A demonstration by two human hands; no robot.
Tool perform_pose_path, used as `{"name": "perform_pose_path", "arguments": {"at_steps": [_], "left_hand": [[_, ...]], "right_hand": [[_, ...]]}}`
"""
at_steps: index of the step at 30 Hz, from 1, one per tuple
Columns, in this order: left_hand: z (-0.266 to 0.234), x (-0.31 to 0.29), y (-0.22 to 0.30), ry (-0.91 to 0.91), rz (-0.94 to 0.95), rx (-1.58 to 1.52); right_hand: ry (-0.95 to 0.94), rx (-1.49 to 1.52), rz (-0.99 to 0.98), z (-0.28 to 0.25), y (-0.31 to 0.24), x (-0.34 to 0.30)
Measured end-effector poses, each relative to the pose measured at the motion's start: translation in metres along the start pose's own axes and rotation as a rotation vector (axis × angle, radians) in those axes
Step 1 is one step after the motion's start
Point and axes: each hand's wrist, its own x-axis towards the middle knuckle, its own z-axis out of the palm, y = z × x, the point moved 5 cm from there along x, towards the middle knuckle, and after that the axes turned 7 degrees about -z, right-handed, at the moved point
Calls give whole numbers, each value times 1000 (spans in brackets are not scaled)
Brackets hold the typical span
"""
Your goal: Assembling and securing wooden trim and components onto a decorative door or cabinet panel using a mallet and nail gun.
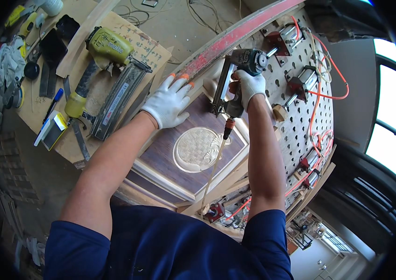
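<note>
My right hand (251, 86), in a white glove, is wrapped round the handle of a dark air nail gun (247, 61). A thin air hose (216, 163) runs from the red fitting under its grip down toward my body. The gun's nose end is over the far edge of a dark wooden panel (160, 148) with a pale frame. A round, light carved ornament (199, 149) sits in the panel's middle. My left hand (169, 100), gloved with orange fingertips, lies flat with fingers stretched on the panel's far left corner.
A yellow-green nail gun (110, 46) rests on the board at left, near a blue marker (54, 105). A long red-faced beam (216, 46) crosses behind the panel. To the right, a perforated table (296, 122) carries air cylinders (304, 80) and orange hoses (318, 109).
</note>
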Motion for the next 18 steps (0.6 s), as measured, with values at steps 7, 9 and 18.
{"name": "perform_pose_path", "arguments": {"at_steps": [7, 9, 18], "left_hand": [[3, -1, -1, -1, -6, 8], [2, -1, 0, 0, -12, 7], [0, 0, 1, -17, -19, 12]], "right_hand": [[-19, 33, 15, 8, 4, -6], [-31, -20, 14, 8, 3, -7], [-65, 16, -2, -19, 8, -29]]}}
